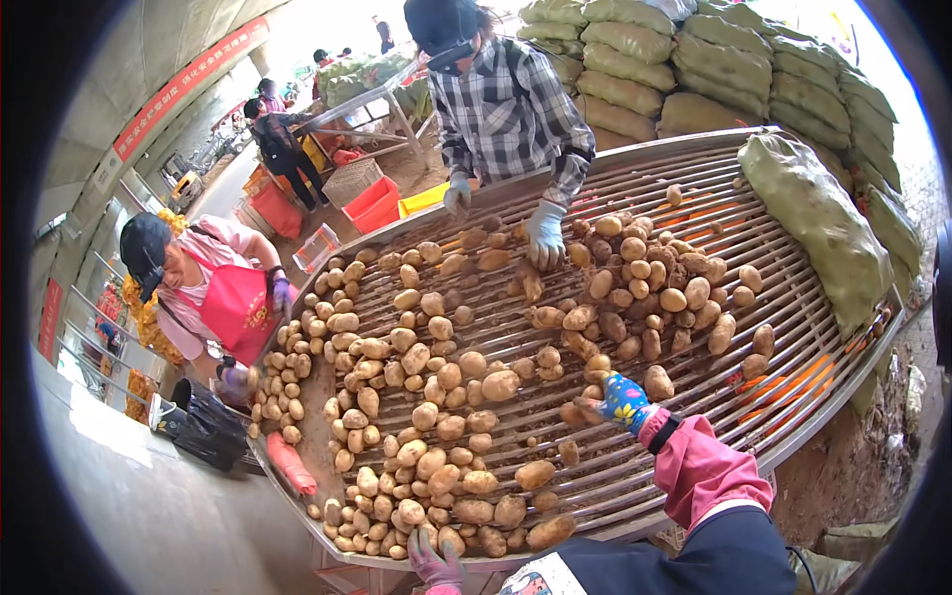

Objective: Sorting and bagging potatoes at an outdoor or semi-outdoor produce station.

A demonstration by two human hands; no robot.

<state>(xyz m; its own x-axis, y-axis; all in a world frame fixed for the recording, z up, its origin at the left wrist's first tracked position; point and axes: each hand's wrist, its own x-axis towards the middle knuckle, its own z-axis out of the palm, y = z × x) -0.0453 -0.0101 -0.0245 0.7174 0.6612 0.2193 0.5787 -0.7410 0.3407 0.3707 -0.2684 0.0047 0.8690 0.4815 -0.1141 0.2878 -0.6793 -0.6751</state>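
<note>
Loose potatoes [431, 461] lie spread over a sorting table of parallel metal bars [587, 491]. My right hand [625, 401], in a blue flower-patterned glove and a pink sleeve, reaches over the bars among several potatoes. Its fingertips are at brownish potatoes [574, 413]; whether it grips one is unclear. At the near rim, my left hand [436, 563] wears a pinkish glove. Its fingers are spread against the potatoes along that edge, with nothing held. A denser heap of potatoes [654, 282], some soil-covered, sits beyond my right hand.
Across the table a person in a checked shirt has a gloved hand [547, 234] at the potatoes. Another person in a red apron [236, 297] stands at the left end. A green woven sack [814, 223] lies on the right end; stacked full sacks [632, 67] stand behind.
</note>
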